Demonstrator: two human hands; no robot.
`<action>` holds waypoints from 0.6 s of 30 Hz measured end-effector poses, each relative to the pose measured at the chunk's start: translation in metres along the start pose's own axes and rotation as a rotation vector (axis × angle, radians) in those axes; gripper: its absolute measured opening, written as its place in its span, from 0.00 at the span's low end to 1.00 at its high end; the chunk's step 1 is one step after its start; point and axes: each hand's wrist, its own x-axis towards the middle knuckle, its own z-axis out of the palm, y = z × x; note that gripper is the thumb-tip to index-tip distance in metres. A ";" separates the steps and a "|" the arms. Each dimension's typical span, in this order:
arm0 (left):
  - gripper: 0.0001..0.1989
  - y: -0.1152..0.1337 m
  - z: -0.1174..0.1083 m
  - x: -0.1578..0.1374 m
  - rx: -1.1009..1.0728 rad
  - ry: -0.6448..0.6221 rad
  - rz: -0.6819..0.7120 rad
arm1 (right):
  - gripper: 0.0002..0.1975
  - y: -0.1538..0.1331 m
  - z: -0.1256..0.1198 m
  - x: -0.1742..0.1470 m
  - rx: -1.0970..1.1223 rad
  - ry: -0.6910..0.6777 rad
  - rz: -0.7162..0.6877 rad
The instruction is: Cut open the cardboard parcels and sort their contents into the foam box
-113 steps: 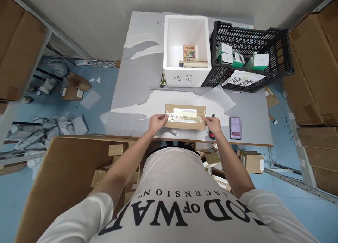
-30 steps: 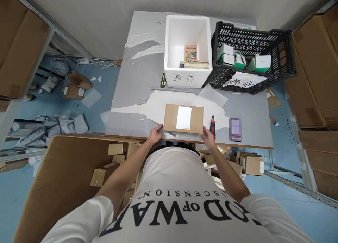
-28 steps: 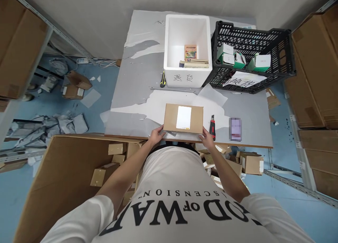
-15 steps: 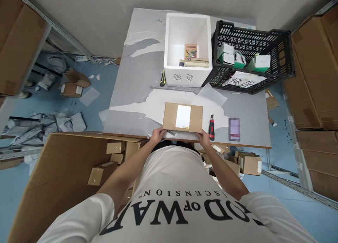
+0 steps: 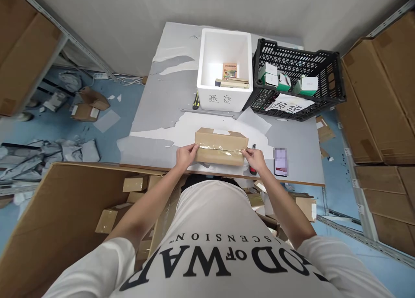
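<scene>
A small brown cardboard box (image 5: 220, 156) is tilted at the front of the table, its taped seam facing me. The white label (image 5: 221, 132) shows as a strip on its far side. My left hand (image 5: 186, 155) pinches the box's left end, and my right hand (image 5: 255, 158) grips its right end between thumb and fingers. Just under my right hand lies a red and black utility knife (image 5: 253, 170), partly hidden by that hand. To the right of it is a phone (image 5: 281, 162) with its screen lit and blurred.
On the grey table (image 5: 152, 116) stand a white foam box (image 5: 223, 100) with books inside and a black crate (image 5: 337, 80) with several green-and-white boxes. A yellow and black cutter (image 5: 196, 101) lies beside the foam box. A large carton (image 5: 48, 220) with small boxes stands at my left.
The box has been tipped over so its label turned away and its taped side now faces me. Both hands have risen along its ends. My view has shifted slightly.
</scene>
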 end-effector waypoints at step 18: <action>0.26 0.011 0.021 0.029 -0.218 -0.012 -0.102 | 0.23 0.005 0.004 0.069 0.140 -0.026 0.176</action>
